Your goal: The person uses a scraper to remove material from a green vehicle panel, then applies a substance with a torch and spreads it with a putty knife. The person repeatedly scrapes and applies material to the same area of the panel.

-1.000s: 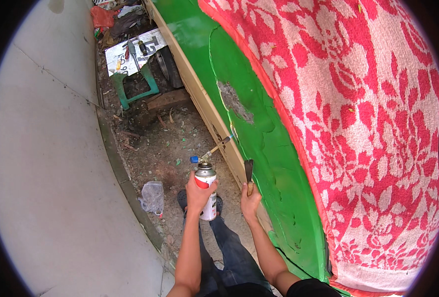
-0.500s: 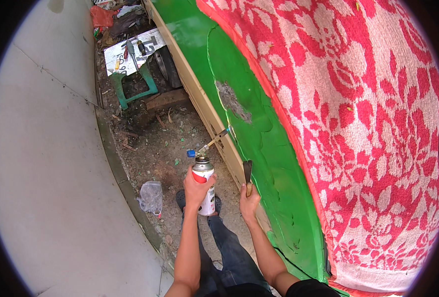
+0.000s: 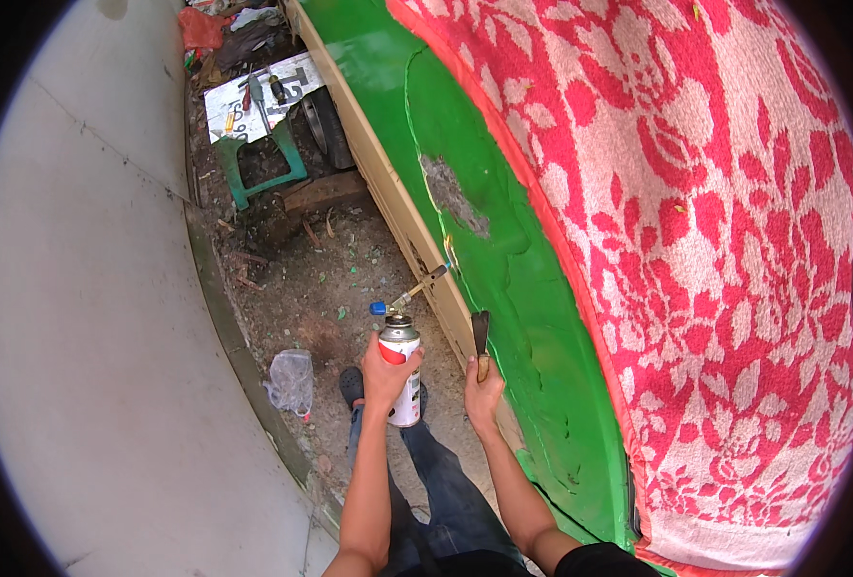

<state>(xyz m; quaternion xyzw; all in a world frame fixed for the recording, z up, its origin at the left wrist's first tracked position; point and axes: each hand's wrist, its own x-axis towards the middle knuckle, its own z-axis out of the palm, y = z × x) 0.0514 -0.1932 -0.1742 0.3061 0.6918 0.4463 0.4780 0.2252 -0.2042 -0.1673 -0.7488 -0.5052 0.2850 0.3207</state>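
Observation:
My left hand [image 3: 386,377] is wrapped round a white and red gas canister [image 3: 405,399] topped by a blow torch [image 3: 417,292] with a blue knob. The torch's nozzle points at the lower edge of the green panel [image 3: 532,337], and a small flame shows at its tip. In my right hand [image 3: 484,392] is a scraper [image 3: 481,338], gripped by its wooden handle with the dark blade up, close beside the panel. Higher on the green surface is a rough grey bare patch [image 3: 455,197]. Wrinkled, lifted paint runs down from there.
A red and white patterned cloth [image 3: 696,288] covers the right side. Beyond the torch, a green stool [image 3: 261,168] bears a white plate with several tools, beside a wheel [image 3: 326,130]. A pale curved wall [image 3: 99,288] bounds the left; a clear plastic bag [image 3: 292,383] lies on the ground.
My left hand has brought the torch slightly nearer to me and to the right, so its flame meets the panel edge a little lower. The right hand and scraper have barely moved.

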